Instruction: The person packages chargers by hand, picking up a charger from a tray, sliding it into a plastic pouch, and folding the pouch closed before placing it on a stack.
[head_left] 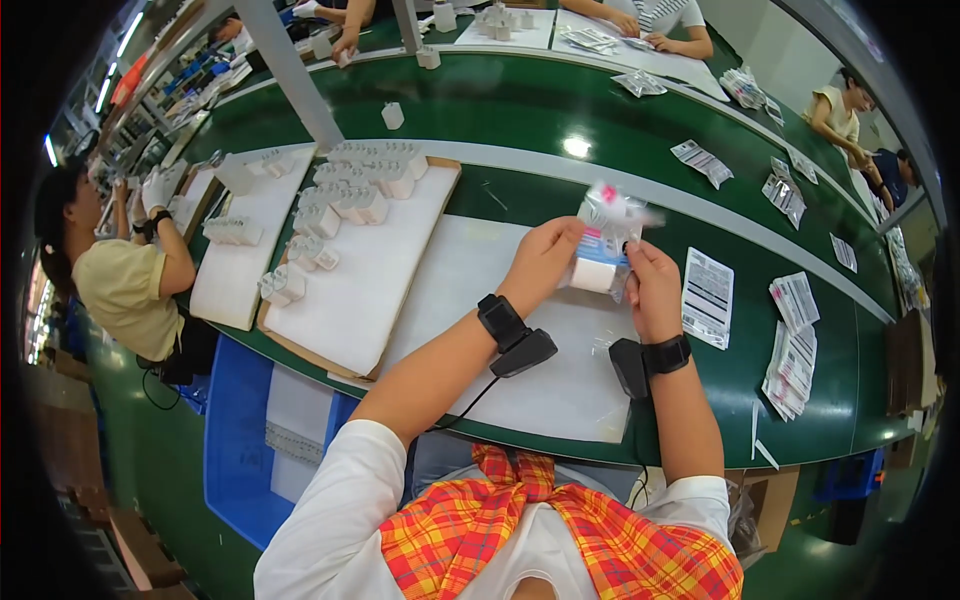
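Note:
Both my hands hold a clear plastic packet (606,240) above the work mat. Inside its lower part sits a white block-shaped item (594,275), with a blue, white and pink printed card around or behind it. My left hand (548,258) grips the packet's left edge, fingers closed. On the right edge my right hand (654,285) pinches it between thumb and fingers. The packet's top is smeared by motion. Right of my right hand lies a flat white printed packet (708,298). A white sheet (510,375) covers the bench below my hands.
On the left, a white board (370,290) bears several rows of white blocks with prongs. Printed packets (792,365) lie in a loose pile at right. A green conveyor belt (520,115) carries scattered packets. A blue bin (235,440) stands below; a co-worker (130,280) sits left.

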